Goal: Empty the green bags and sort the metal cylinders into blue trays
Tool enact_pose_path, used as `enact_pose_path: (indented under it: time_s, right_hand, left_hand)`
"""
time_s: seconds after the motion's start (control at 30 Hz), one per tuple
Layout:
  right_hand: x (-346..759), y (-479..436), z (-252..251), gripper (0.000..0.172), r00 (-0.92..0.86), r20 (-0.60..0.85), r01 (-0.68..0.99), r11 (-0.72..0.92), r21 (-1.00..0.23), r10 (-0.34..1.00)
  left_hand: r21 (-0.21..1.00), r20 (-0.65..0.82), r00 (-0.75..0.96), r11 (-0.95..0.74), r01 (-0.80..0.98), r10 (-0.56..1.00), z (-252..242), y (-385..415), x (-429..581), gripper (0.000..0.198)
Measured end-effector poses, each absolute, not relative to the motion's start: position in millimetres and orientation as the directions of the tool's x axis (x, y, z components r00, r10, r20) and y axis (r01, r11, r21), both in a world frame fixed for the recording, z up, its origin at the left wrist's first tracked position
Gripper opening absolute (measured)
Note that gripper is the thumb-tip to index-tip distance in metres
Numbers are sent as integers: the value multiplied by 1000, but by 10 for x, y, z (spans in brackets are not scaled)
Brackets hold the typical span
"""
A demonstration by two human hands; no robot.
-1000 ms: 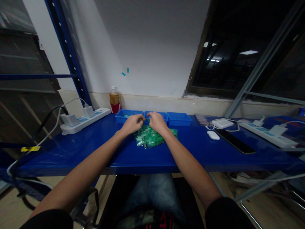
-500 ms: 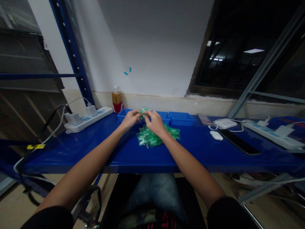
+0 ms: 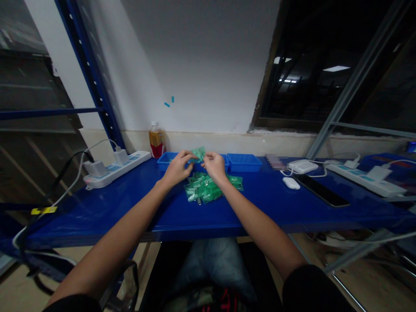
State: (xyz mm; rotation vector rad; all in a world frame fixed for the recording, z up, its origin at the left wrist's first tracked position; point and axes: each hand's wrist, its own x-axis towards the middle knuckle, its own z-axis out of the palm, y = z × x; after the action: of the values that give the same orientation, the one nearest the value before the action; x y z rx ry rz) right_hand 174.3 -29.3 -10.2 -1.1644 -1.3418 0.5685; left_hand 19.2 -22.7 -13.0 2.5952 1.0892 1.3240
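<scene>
A small, clear green plastic bag point(image 3: 199, 151) is held up between my two hands above the table. My right hand point(image 3: 214, 167) pinches its lower right side with thumb and fingertips. My left hand point(image 3: 178, 169) is curled, its fingertips at the bag's left edge; the exact grip there is partly hidden. Below and between the hands lies a loose pile of similar green bags point(image 3: 203, 189), with a small metallic-looking piece point(image 3: 199, 201) at its front edge. Behind my hands stands a blue tray point(image 3: 164, 164), partly covered by them.
Another blue tray point(image 3: 243, 164) stands right of the hands. A drink bottle point(image 3: 156, 141) is at the wall. Power strips point(image 3: 121, 167) with cables lie on the left and right. A phone point(image 3: 321, 190) and a white case point(image 3: 291, 183) lie on the blue table point(image 3: 273, 203).
My hands have moved slightly apart, and the green bag now shows more fully between them. The whole view has shifted a little, with the scene sitting further left.
</scene>
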Motion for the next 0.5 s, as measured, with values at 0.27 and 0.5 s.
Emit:
enact_pose_path:
  time_s: [0.27, 0.5]
  right_hand:
    - [1727, -439, -136, 20, -145, 785, 615, 676, -405, 603]
    - [1738, -368, -125, 23, -75, 624, 450, 585, -675, 778]
  left_hand:
    - [898, 434, 187, -440, -10, 882, -142, -92, 231, 50]
    - [537, 712, 202, -707, 460, 672, -104, -214, 231, 28]
